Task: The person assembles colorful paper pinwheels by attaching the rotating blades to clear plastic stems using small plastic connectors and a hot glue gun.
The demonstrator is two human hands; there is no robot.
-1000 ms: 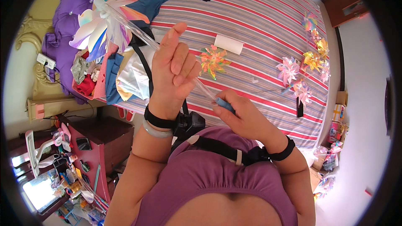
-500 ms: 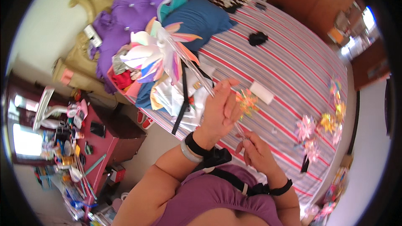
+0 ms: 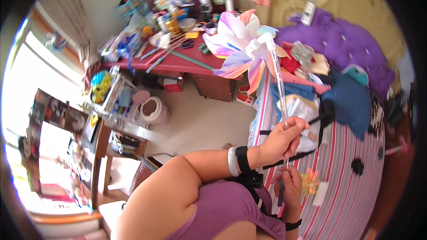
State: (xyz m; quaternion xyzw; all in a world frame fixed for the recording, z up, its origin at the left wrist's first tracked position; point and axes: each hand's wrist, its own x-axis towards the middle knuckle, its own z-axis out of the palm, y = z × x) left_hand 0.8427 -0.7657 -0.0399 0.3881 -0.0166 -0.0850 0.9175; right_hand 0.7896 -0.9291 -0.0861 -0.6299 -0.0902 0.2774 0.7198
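Left hand (image 3: 284, 140) grasps the clear stick (image 3: 281, 91) of a large pinwheel (image 3: 247, 51), its fingers wrapped around the shaft, while the right hand (image 3: 291, 182), nearer the body, is curled at the stick's lower end; a dark bluish piece (image 3: 280, 194) shows beside its fingers, though how it joins the stick cannot be told. That pinwheel stands raised at the far end of the stick, its petals pale and iridescent with orange, violet and blue tints, in front of the right end of a dark red desk (image 3: 198, 65). A white bangle (image 3: 233, 162) and a black band (image 3: 243, 160) circle the left wrist. To the right lies a bed with a striped sheet (image 3: 344, 204); just beside the right hand, a small yellow and orange pinwheel (image 3: 310, 180) rests on it, next to a white roll (image 3: 320, 194). Farther right is a small black bundle (image 3: 357, 166). Beyond the hands are a white cloth item (image 3: 296, 109), a blue pillow (image 3: 351, 100) and a purple tufted cushion (image 3: 342, 40). Red slippers (image 3: 244, 99) sit on the floor at the bed's left edge, and a white bucket (image 3: 155, 111) stands farther left.
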